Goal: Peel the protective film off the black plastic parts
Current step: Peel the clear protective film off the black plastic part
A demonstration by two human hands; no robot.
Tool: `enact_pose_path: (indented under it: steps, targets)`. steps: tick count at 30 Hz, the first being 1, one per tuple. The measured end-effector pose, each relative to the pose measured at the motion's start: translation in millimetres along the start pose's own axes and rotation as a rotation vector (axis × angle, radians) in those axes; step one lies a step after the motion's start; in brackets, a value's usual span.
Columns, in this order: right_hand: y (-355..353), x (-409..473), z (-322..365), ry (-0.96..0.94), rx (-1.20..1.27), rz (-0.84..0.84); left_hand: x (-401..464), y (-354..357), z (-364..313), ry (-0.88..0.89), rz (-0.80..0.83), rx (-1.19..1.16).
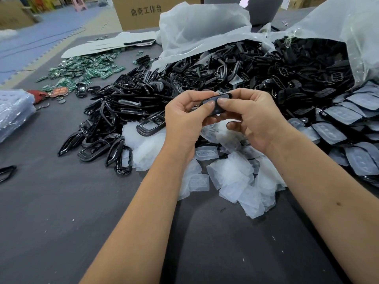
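Note:
Both of my hands hold one black plastic part [217, 99] above the table's middle. My left hand [184, 117] grips its left end with the thumb pressed on its face. My right hand [252, 117] pinches its right end, thumb on top. Whether film is still on this part is unclear. A heap of peeled translucent film pieces [231, 171] lies under my hands. Black parts still covered in film [348, 128] are stacked at the right. A big pile of black frames [127, 111] spreads to the left and behind.
A torn clear plastic bag [338, 27] full of black parts lies at the back right. Green circuit boards [86, 68] are scattered at the back left. A bagged bundle [12, 111] sits at the left edge. Cardboard box [143, 11] stands behind. Dark table surface [61, 222] spreads in front.

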State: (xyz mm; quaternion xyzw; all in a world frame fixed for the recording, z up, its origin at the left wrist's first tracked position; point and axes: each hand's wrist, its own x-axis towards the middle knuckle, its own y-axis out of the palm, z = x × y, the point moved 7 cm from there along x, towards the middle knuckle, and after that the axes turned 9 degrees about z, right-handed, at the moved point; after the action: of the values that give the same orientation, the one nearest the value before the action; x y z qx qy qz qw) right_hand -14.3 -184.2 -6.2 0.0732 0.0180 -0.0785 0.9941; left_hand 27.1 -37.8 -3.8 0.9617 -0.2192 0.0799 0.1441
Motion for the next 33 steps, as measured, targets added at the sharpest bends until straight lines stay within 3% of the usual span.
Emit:
enact_pose_path:
  steps: [17,25,33]
  targets:
    - [3,0,-1,-0.107,0.040,-0.112,2,0,0,-0.002,-0.001,-0.022]
    - [-3,0,4,-0.204,-0.168,-0.177,2,-2,3,-0.019,0.012,-0.050]
    - [1,5,4,-0.160,-0.084,-0.024,4,-9,9,-0.074,-0.087,-0.093]
